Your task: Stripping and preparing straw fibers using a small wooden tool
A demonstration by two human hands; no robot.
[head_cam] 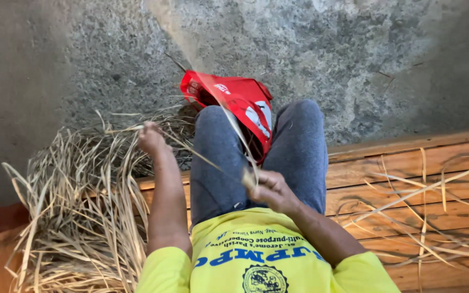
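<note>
Both hands pinch one long, pale, dry straw strip (213, 161) stretched taut over the lap: the left hand (150, 138) closed on its far end above the straw pile (77, 217), the right hand (270, 190) gripping the near end at the knees. Thin, flat and tan, it matches loose strips (424, 190) lying on the wooden worktop (386, 163). A red bag (240, 103) sits on the concrete floor (354, 54).

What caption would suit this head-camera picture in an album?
Seated on a wooden bench, a person stretches a dried straw strand between left hand and right hand, beside a straw pile.
</note>
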